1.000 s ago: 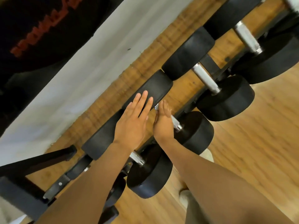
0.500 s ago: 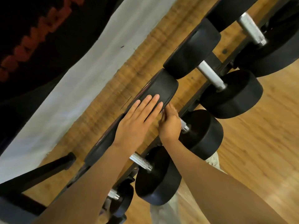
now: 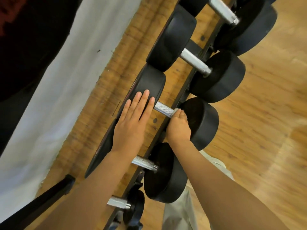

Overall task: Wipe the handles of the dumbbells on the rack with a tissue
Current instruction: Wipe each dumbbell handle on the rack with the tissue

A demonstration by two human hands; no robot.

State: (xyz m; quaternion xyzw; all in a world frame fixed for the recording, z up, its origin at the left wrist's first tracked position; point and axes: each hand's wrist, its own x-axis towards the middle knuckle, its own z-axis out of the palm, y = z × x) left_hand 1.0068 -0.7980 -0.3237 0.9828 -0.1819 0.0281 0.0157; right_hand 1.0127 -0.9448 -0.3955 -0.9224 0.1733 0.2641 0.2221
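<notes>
Right hand (image 3: 179, 128) grips the dumbbell handle (image 3: 164, 109); left hand (image 3: 132, 125) flat on its head.

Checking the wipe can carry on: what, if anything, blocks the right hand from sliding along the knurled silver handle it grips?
Nothing visible. The right hand grips the knurled silver handle at its near end; the bare metal runs clear to the left hand, flat on the far black weight head.

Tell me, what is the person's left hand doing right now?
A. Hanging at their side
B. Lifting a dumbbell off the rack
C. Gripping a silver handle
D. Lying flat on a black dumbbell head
D: the left hand lies with straight fingers flat on the black dumbbell head, beside the handle.
</notes>
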